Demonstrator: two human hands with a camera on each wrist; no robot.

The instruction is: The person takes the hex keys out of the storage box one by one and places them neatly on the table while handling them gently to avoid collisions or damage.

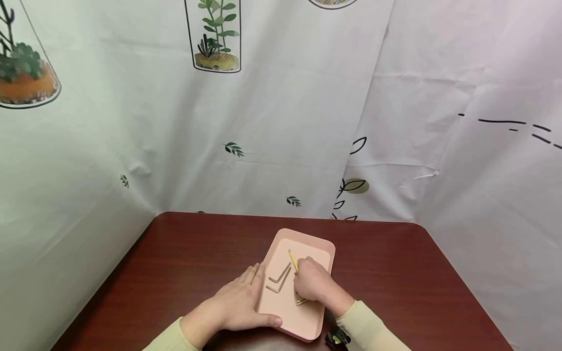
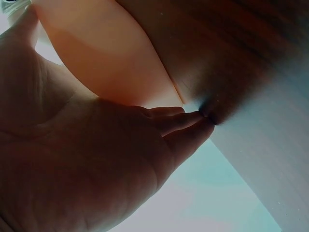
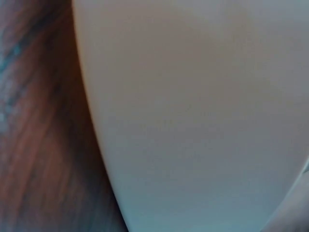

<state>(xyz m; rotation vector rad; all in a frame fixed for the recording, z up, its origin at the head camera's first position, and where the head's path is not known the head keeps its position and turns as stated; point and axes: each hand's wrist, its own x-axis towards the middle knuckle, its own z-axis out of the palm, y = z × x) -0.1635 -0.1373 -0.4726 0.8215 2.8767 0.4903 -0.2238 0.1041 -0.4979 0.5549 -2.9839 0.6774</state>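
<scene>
Dark reddish counter (image 1: 197,273) carries the pink tray (image 1: 291,317) before you; your left hand (image 1: 239,302) lies with straight fingers along its left side, thumb on the rim. Inside, two L-shaped rods (image 1: 284,280) lie left of your curled right hand (image 1: 313,280); a yellow stick (image 1: 292,261) reaches beneath it, but whether it pinches anything you cannot tell

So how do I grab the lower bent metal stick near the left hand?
Probably pinch the lower bent stick on its long leg, near the bend, from above: it lies flat inside the walled tray, and its bend sits farther from the upper bent stick than its long tip does.
</scene>
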